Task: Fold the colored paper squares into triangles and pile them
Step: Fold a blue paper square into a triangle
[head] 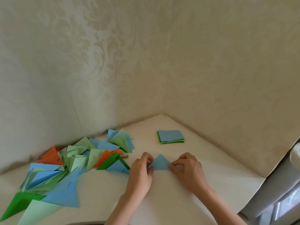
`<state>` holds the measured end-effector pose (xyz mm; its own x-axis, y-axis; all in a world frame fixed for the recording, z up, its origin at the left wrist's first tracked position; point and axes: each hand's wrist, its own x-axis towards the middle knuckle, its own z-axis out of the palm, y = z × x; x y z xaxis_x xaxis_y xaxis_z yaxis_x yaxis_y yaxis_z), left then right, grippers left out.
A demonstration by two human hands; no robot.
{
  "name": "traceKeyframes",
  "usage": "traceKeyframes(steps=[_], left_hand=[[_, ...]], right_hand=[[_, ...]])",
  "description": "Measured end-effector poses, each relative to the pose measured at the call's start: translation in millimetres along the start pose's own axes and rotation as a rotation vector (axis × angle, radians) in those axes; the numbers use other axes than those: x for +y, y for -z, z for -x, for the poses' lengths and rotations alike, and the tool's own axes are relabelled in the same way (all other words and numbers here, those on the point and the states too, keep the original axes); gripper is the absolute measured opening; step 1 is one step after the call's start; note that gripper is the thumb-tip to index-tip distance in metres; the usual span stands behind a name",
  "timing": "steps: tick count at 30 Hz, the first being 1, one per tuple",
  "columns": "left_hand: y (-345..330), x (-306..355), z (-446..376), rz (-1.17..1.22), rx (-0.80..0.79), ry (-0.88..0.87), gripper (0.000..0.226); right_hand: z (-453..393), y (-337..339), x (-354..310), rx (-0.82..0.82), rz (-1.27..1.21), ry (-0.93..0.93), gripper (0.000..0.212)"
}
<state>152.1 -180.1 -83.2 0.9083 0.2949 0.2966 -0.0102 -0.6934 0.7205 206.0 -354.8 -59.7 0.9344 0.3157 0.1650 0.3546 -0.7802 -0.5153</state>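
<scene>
Pinching the two lower corners of a blue paper triangle, both hands work at the middle of the cream tabletop. The left hand has its fingers curled over the triangle's left corner, thumb underneath at the edge; the right hand nips the right corner between thumb and bent fingers. The triangle lies flat on the table, its apex pointing away from the person, its long edge nearest them.

Beyond it, toward the wall corner, sits a small stack of unfolded paper squares, blue on top with green and yellow edges showing beneath, well apart from the hands. To the left, a loose pile of folded triangles in blue, light green, dark green and orange sprawls along the patterned wallpaper, its nearest piece just beside the left hand.
</scene>
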Motion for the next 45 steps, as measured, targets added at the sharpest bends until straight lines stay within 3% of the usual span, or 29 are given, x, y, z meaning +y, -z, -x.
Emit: traceKeyframes(steps=[6, 15, 28, 33, 37, 45], left_hand=[[-11.0, 7.8, -3.3, 0.014, 0.084, 0.017, 0.035], [-12.8, 2.2, -7.3, 0.046, 0.094, 0.011, 0.035], [5.1, -13.3, -9.4, 0.236, 0.007, 0.058, 0.038], [4.1, -4.5, -5.6, 0.077, 0.032, 0.041, 0.025], [-8.4, 10.1, 0.6, -0.142, 0.108, -0.043, 0.043], [-12.6, 24.3, -4.4, -0.045, 0.025, 0.110, 0.037]], right_hand=[[-7.7, -8.7, -8.5, 0.028, 0.061, -0.053, 0.032], [-5.5, -19.9, -2.0, 0.110, 0.039, -0.026, 0.027], [-9.9, -4.7, 6.1, -0.051, -0.169, -0.071, 0.013], [-5.5, -6.7, 3.3, -0.007, -0.174, -0.070, 0.013], [-3.5, -9.2, 2.9, 0.025, -0.167, -0.038, 0.014], [-2.5, -12.2, 7.2, 0.042, -0.151, -0.015, 0.010]])
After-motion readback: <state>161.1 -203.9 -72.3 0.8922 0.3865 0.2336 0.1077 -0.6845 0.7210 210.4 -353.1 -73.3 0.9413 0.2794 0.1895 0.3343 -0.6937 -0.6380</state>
